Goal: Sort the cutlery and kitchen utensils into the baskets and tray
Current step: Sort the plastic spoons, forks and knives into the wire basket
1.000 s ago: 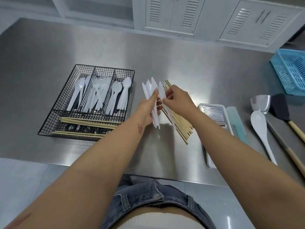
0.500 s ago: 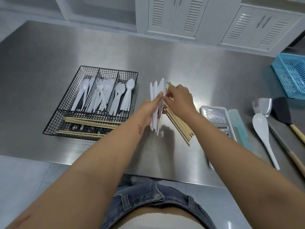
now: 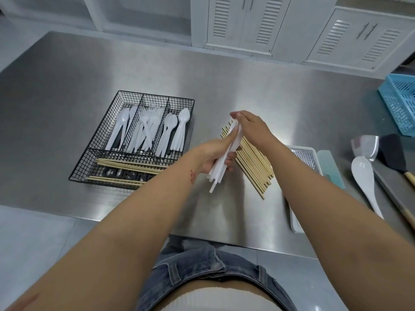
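My left hand (image 3: 214, 154) grips a bundle of white plastic knives (image 3: 219, 170), held above the steel table. My right hand (image 3: 249, 125) lies flat against the top of the bundle with its fingers stretched out. A row of wooden chopsticks (image 3: 253, 163) lies on the table just under and right of both hands. To the left stands a black wire tray (image 3: 188, 102); its three upper compartments hold white plastic spoons and forks (image 3: 146, 129), and its long front compartment holds chopsticks (image 3: 125, 164).
A grater (image 3: 305, 157) on a white box sits right of the chopsticks, beside a pale green lid (image 3: 331, 169). Farther right lie a white ladle (image 3: 365, 176), a clear scoop (image 3: 365, 145) and a black spatula (image 3: 393, 153). A blue basket (image 3: 399, 102) stands at the right edge.
The fanned-out knives have been gathered into a tight bundle in my left hand. My right hand went from pinching one knife to pressing flat on the bundle's top.
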`<move>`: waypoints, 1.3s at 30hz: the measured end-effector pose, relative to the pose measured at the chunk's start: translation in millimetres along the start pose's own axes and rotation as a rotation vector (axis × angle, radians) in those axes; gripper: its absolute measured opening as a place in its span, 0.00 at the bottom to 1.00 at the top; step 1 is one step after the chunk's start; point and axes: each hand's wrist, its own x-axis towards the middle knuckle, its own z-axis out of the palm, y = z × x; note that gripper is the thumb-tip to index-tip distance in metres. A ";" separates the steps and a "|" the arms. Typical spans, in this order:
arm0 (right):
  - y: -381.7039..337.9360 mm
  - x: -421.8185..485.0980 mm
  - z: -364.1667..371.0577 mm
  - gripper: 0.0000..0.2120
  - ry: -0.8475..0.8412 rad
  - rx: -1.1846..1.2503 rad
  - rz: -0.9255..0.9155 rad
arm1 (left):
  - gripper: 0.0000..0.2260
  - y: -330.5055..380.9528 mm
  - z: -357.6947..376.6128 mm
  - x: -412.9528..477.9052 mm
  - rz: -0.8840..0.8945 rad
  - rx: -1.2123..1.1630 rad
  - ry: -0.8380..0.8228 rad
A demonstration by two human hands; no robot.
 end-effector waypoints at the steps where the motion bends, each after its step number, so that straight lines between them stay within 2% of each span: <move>1: 0.1 0.0 -0.9 0.17 -0.019 0.047 0.016 | 0.25 -0.9 -0.2 -1.1 0.007 0.013 -0.028; 5: -3.0 -0.4 -5.4 0.17 -0.107 0.121 0.103 | 0.14 -1.3 -2.1 -6.5 0.038 0.063 -0.064; 8: -5.6 -2.4 -7.7 0.18 -0.190 0.056 0.117 | 0.14 -2.7 -4.8 -7.0 0.021 0.040 -0.008; 10: -6.0 -3.3 -6.0 0.18 -0.184 0.044 0.118 | 0.13 -3.6 -3.6 -6.8 0.012 0.033 0.015; 13: -4.9 -2.5 -2.1 0.18 0.022 0.362 0.246 | 0.10 2.3 -2.1 -5.0 0.123 -0.119 0.148; 16: 2.8 -6.1 3.2 0.20 0.228 0.715 0.466 | 0.16 17.8 -8.8 -0.1 0.345 -0.359 0.382; 21: -1.5 -29.7 39.7 0.27 0.065 1.110 0.774 | 0.13 30.9 -9.2 0.4 0.507 -0.516 0.466; 23: -12.0 -33.8 48.7 0.29 0.031 1.291 0.819 | 0.12 25.7 -5.9 0.9 0.515 -0.525 0.475; 25: -21.2 -34.1 50.8 0.27 0.008 1.328 0.819 | 0.10 20.2 -5.3 0.6 0.525 -0.556 0.467; 28: -25.1 -38.4 47.3 0.23 -0.102 1.186 0.731 | 0.11 19.5 -8.6 -4.5 0.547 -0.623 0.468; 32: -24.0 -44.4 35.8 0.12 -0.278 0.624 0.486 | 0.12 18.7 -17.2 -9.1 0.554 -0.642 0.524; 37: -35.3 -45.9 43.7 0.09 -0.407 0.080 0.184 | 0.13 8.7 -31.0 -17.1 0.485 -0.569 0.545; 39: -43.2 -48.4 56.1 0.05 -0.425 -0.037 0.071 | 0.15 5.0 -39.3 -20.6 0.456 -0.495 0.559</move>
